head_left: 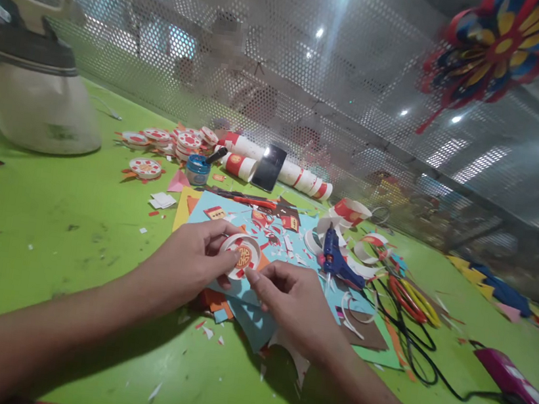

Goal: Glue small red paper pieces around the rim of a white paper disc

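Wrists angle in from both lower corners, and the left hand (pixel 194 248) has thumb and fingers pinched round a round white piece (pixel 244 257), held just over light blue paper (pixel 245 293). Right hand (pixel 299 299) curls in, thumb tip at the lower-right rim; whether it grips anything, I can't tell! Crowding that side of the green worktop (pixel 97 226): a blue glue gun (pixel 336 257). Beyond lie orange-handled scissors (pixel 262 204) and a blue jar (pixel 198 170). And the piece itself: raised white rim, gold emblem, red patches, tilted toward us.
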`<action>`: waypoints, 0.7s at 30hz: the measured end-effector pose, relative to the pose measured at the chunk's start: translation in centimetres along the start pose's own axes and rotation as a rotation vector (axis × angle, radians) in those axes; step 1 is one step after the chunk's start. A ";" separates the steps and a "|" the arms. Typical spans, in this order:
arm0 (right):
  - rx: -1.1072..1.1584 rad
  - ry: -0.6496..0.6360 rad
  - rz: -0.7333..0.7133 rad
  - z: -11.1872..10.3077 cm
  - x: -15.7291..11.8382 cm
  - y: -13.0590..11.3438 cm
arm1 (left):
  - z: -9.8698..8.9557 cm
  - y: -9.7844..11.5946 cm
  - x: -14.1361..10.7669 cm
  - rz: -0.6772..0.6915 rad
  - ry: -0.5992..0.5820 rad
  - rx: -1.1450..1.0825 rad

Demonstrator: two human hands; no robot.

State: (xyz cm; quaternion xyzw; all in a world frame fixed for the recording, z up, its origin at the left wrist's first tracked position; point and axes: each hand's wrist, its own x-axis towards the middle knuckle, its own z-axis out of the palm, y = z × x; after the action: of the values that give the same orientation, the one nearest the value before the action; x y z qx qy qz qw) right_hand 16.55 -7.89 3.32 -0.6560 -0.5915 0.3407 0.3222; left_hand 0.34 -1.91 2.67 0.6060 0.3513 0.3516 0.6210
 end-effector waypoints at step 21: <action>0.068 0.015 0.035 0.4 -0.1 0.0 | 0.1 -0.3 0.1 0.023 -0.007 -0.001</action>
State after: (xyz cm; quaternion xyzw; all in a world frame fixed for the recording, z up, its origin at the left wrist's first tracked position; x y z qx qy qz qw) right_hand 16.18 -7.97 3.08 -0.6573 -0.5656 0.3612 0.3430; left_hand 0.45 -1.87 2.40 0.6108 0.3418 0.3571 0.6185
